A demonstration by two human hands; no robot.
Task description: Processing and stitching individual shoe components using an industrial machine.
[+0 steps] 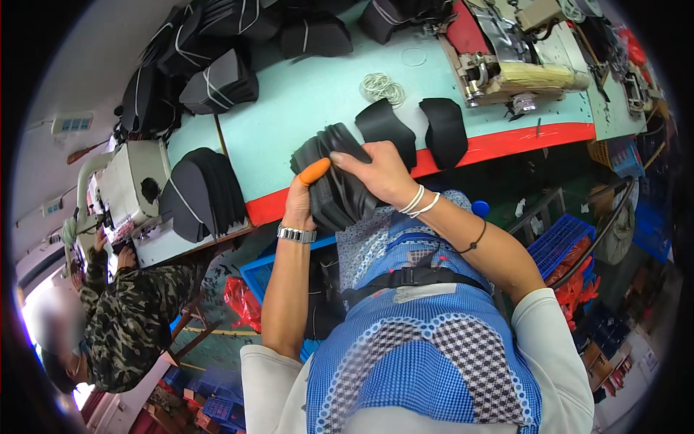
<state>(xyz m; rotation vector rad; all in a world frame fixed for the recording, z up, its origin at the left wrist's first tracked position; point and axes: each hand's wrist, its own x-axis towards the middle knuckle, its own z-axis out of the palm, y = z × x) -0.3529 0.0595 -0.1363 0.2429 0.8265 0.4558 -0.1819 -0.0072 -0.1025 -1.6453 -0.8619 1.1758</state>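
A thick stack of black, curved flat pieces (pixel 334 199) is held between my two hands at the front edge of the pale green table (pixel 289 94). My left hand (pixel 299 202) is closed round its left side, an orange finger cot (pixel 315 171) on the thumb. On the right side, my right hand (pixel 383 172) grips the stack with its thumb across the top; white rubber bands (pixel 417 201) circle that wrist. Just beyond lie two black shaped pieces, one (pixel 383 123) partly behind my right hand, the other (pixel 444 134) farther right. A pile of pale rubber bands (pixel 383 89) sits behind them.
Banded black bundles (pixel 220 83) crowd the table's far left. Another bundle (pixel 204 192) rests on the left side table. A machine (pixel 517 76) stands at the back right. At left, a person in camouflage (pixel 137 318) works at a sewing machine (pixel 130 181). A blue crate (pixel 260 271) is below.
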